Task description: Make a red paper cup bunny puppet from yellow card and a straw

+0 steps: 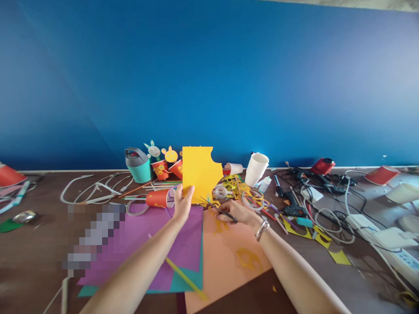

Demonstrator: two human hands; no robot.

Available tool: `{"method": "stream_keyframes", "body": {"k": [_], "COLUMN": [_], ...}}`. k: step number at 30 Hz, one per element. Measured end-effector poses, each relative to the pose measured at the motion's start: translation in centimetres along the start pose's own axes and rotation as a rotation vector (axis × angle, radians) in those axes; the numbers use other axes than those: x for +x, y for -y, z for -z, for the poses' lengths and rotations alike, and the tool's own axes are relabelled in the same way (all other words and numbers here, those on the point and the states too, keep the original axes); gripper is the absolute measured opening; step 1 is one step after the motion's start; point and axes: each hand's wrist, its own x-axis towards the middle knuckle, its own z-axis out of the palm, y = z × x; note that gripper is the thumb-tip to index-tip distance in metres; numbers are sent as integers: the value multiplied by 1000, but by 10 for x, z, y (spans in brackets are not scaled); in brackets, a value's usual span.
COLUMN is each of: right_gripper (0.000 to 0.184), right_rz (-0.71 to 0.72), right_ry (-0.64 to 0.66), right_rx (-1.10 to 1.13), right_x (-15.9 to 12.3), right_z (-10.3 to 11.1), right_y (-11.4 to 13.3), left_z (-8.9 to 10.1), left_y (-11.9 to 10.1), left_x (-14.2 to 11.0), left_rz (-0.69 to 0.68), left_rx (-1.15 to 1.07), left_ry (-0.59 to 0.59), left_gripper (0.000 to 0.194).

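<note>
A yellow sheet of paper (pixel 199 172) with curved cut-outs along its right edge stands upright in my left hand (pixel 183 204), thumb on its near face. My right hand (pixel 237 214) is closed around a pair of scissors (pixel 211 204), their blades pointing left at the sheet's lower right corner. Whether the blades touch the paper I cannot tell. Below my hands lie a purple sheet (pixel 140 235) over a teal one (pixel 193 279), and an orange sheet (pixel 225 261) carrying yellow scraps (pixel 248 258).
Behind stand a teal cup with grey lid (pixel 140 169), rabbit-topped red cups (pixel 160 169) and a white paper cup (pixel 257 170). To the right are a glue gun (pixel 293 205), tangled cables and a power strip (pixel 389 244). A tipped red cup (pixel 157 198) lies left of the sheet.
</note>
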Motion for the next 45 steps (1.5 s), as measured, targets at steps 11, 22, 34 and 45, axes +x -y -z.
{"method": "stream_keyframes", "body": {"k": [11,22,34,45], "right_gripper": [14,7,11,8], "right_rz": [-14,-29,-60,26], "right_ry": [-30,-76,-121,-62], "right_rx": [-10,3,63,142], "right_x": [1,0,3,7], "right_z": [-1,-6,-10,-12], "right_y": [1,7,3,-3], "left_z": [0,1,1,0], "left_y": [-1,1,2,2], "left_x": [-1,0,0,-1], "left_rz": [-7,-40,-65,-25], "left_rx": [2,11,8,-14], "left_ry": [-12,-32,-36,-16], "left_gripper": [28,26,23,25]}}
